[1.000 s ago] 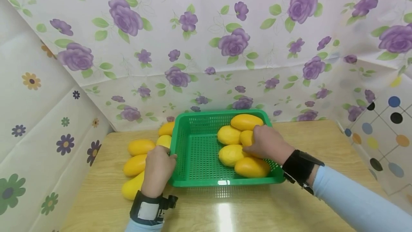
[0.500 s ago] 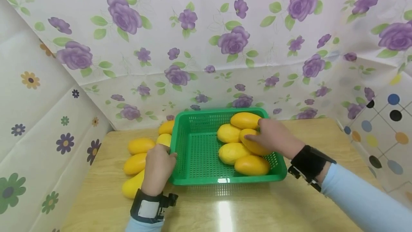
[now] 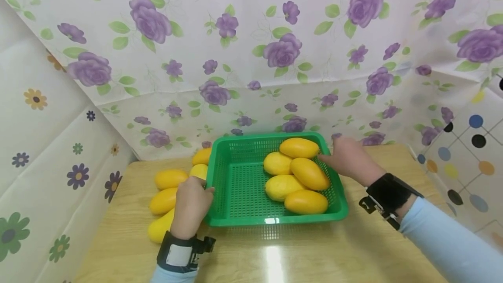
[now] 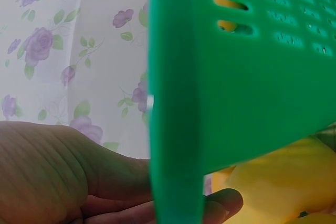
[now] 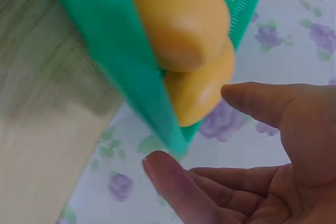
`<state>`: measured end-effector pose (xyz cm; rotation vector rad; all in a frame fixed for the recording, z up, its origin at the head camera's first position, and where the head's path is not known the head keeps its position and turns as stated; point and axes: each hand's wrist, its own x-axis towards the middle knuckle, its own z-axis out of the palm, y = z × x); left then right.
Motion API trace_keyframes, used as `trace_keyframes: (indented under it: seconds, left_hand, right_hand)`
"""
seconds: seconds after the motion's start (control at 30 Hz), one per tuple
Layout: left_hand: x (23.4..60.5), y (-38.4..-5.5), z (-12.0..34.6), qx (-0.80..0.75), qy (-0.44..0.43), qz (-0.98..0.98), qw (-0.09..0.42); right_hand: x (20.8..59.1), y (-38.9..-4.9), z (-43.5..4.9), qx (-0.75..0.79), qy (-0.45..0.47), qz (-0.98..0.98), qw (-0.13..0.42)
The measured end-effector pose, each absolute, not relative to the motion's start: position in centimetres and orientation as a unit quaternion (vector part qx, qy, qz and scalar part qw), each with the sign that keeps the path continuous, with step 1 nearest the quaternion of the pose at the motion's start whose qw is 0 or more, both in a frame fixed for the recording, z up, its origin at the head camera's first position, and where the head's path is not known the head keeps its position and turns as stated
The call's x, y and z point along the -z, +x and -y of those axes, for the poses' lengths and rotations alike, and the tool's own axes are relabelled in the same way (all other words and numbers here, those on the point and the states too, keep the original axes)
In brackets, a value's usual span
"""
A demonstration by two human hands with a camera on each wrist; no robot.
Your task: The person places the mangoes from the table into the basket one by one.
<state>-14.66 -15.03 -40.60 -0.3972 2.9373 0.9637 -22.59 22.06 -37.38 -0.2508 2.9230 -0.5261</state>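
Green slotted basket [image 3: 251,222]; glossy oval yellow-orange fruits [image 3: 309,174] inside. Left fingers [image 4: 227,201] pinch rim [image 4: 177,77]; right fingers [image 5: 176,184] parted.

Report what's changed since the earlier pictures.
The right hand has let go of the mango resting on others in the green basket and drawn away to the right, its fingers now apart from the fruit. The left hand still grips the basket's left side; the loose mangoes beyond it stay put.
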Motion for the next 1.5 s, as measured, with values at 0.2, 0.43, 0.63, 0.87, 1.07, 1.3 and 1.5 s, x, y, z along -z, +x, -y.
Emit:
trace_keyframes:
  seconds: [0.2,0.43,0.63,0.87,1.07,1.3,1.5]
  left_hand:
    - [40.8,-14.4,15.3,-0.309,-0.122,-0.943,0.008]
    - [40.9,-14.5,15.5,-0.310,-0.113,-0.944,0.003]
    - [40.9,-14.8,15.4,-0.314,-0.099,-0.944,-0.007]
    - [41.1,-14.6,15.3,-0.322,-0.094,-0.942,0.006]
    - [40.3,-14.3,17.1,-0.278,-0.076,-0.957,-0.038]
    - [39.3,-13.0,20.9,-0.250,-0.056,-0.959,-0.120]
    - [41.1,-12.0,23.0,-0.192,-0.023,-0.976,-0.100]
  right_hand:
    - [39.0,-22.5,-22.6,0.169,-0.087,-0.978,0.090]
    - [40.0,-22.5,-23.2,0.204,-0.063,-0.964,0.156]
    - [40.4,-23.0,-23.8,0.245,-0.054,-0.954,0.164]
    - [40.8,-22.8,-24.6,0.246,-0.045,-0.953,0.168]
    - [40.6,-22.7,-25.2,0.239,-0.036,-0.956,0.164]
    - [40.2,-23.0,-25.4,0.245,-0.035,-0.956,0.158]
    - [40.3,-23.1,-25.0,0.243,-0.030,-0.956,0.165]
